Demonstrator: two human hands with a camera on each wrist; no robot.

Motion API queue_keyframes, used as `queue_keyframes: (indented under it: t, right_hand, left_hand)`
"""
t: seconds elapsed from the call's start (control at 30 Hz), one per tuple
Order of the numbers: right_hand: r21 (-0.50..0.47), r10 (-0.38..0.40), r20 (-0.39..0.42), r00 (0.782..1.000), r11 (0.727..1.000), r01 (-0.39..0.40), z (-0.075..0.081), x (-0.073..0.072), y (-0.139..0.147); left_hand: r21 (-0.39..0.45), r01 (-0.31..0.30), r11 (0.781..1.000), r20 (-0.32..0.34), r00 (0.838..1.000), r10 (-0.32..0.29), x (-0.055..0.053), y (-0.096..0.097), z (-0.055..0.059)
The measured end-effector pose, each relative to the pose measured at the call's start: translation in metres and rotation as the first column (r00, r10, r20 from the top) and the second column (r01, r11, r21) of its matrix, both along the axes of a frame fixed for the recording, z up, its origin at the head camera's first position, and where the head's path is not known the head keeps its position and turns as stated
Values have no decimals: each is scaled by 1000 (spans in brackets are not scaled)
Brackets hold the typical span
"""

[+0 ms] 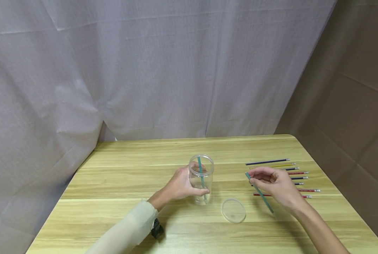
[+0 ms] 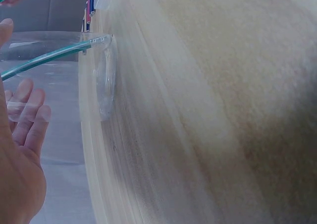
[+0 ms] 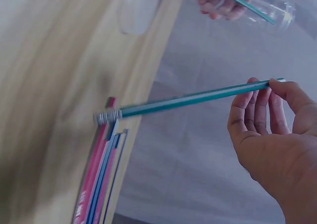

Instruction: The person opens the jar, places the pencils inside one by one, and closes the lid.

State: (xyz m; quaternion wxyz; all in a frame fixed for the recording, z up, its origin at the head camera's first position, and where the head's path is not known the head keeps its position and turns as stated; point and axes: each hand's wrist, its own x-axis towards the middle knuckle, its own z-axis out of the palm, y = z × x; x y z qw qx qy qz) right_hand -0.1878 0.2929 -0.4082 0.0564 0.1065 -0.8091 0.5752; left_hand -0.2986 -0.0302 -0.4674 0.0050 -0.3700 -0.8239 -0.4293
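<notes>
A clear plastic jar [image 1: 209, 183] stands upright on the table, and my left hand [image 1: 184, 182] grips it round its left side. One green pencil [image 1: 202, 178] leans inside it, its eraser end at the bottom in the left wrist view. My right hand [image 1: 279, 185] pinches a second green pencil [image 3: 193, 100] near its upper tip, between thumb and fingers. This pencil hangs slanted above the table, eraser end down. Below and behind the right hand lie several red, blue and yellow pencils [image 1: 268, 162] in a loose row, partly hidden by that hand.
A round clear lid [image 1: 233, 210] lies flat on the wooden table [image 1: 112, 211], between the jar and the right hand. Grey cloth [image 1: 163, 70] hangs behind the table's far edge, and a brownish cloth [image 1: 344, 116] hangs on the right.
</notes>
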Motion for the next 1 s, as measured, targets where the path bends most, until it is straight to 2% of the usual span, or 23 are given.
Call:
queue_keyframes:
  t: [0.17, 0.43, 0.8, 1.0]
  right_hand:
    - [-93, 28, -6, 1000, 995, -29, 15, -4, -9]
    - [-214, 46, -84, 995, 975, -63, 41, -11, -23]
    - [-324, 56, -175, 983, 939, -112, 69, -16, -46]
    - [-402, 53, -228, 972, 904, -143, 86, -15, -58]
  left_hand:
    - [2, 3, 1000, -1, 1000, -3, 0, 0, 0]
    - [2, 1, 1000, 5, 1000, -1, 0, 0, 0]
    - [12, 3, 1000, 4, 1000, -3, 0, -1, 0]
    - [8, 2, 1000, 6, 1000, -2, 1, -1, 0]
